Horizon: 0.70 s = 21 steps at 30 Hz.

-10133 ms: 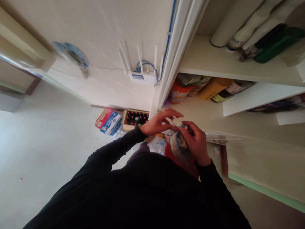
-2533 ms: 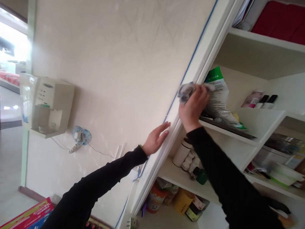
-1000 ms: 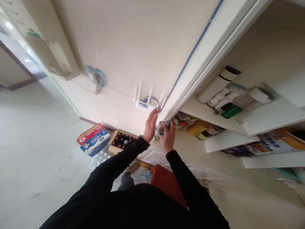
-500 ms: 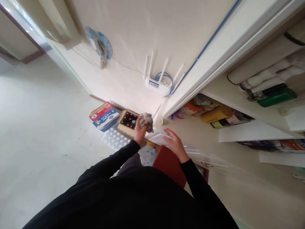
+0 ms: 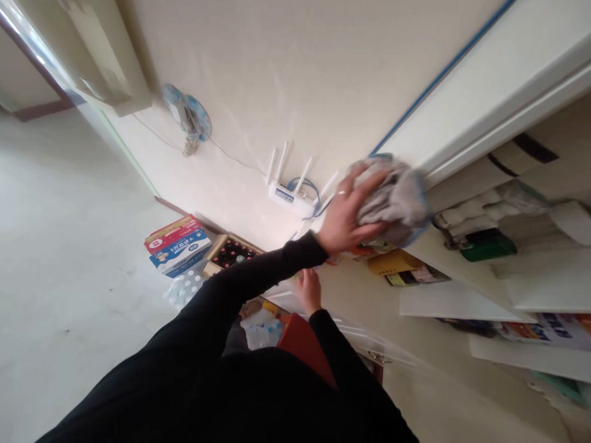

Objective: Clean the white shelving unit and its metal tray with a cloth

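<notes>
A crumpled grey cloth [image 5: 398, 196] is under the spread fingers of my left hand [image 5: 351, 214], which grips it against the white cabinet's upright edge [image 5: 454, 133]. My left arm crosses in front of my body to the right. Lower down, my right hand [image 5: 308, 290] is beside the cabinet below the router, its fingers partly hidden and blurred; whether it holds anything cannot be made out. The white router [image 5: 291, 199] with upright antennas hangs on the wall left of my left hand.
Shelves [image 5: 433, 297] with packages and a green container [image 5: 488, 246] are on the right. Boxes [image 5: 178, 246] and a crate of bottles [image 5: 231, 253] stand by the wall. A red object [image 5: 305, 348] is near my body. A blue cable [image 5: 441, 75] runs along the cabinet.
My left hand has moved up and right with the cloth, from above the crate to the cabinet edge. My right hand has moved left and slightly down. The view has shifted.
</notes>
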Motion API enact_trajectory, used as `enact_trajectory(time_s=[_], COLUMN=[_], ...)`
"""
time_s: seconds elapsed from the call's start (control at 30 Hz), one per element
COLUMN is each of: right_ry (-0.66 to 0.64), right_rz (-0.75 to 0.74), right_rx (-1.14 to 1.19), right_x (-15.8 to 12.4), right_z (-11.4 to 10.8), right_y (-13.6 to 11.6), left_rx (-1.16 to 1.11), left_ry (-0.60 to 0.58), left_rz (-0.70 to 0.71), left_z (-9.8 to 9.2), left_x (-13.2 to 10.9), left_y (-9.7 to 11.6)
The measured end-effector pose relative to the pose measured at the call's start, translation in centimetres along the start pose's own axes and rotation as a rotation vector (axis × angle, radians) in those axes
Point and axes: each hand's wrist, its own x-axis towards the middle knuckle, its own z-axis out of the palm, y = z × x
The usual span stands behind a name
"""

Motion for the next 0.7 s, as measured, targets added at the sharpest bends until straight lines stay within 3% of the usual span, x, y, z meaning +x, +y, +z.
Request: enact_trajectory(time_s=[0.07,0.13,0.23,0.33,0.4,0.47,0.6,0.7], right_ry=[0.012,0.032,0.09,0.174,0.208,0.216,0.224,0.213], right_rz=[0.034,0.127,0.364,0.604,0.69,0.722,0.71,0.64], right_rx=[0.113,0.358,0.657,0.737,0.727,0.715,0.713,0.644], right_x=[-1.7,-4.2,-8.9,-12.8,-14.3,-14.7,-14.0,-13.4], right_z=[-0.2,-0.8,-2.6,-5.0,-6.4,-7.5,-8.7,-9.5], right_y=[0.4,1.2,3.1,4.6,5.1,5.3,5.8,7.0], left_rx=[0.033,0.098,0.233,0.268,0.247,0.21,0.063,-0.046], left_ry=[0.01,0.051,0.077,0.014,-0.036,-0.093,-0.086,0.009], left_rz=[0.062,0.035,-0.11,-0.337,-0.47,-0.6,-0.823,-0.842], left_z=[1.9,3.1,4.0,3.8,2.9,1.5,-1.3,-0.8], left_x=[2.5,1.5,-5.2,-13.2,-17.2,-19.7,-20.6,-16.8], left_y=[-0.3,-1.9,-6.2,-10.5,-12.3,-13.1,-12.8,-11.8])
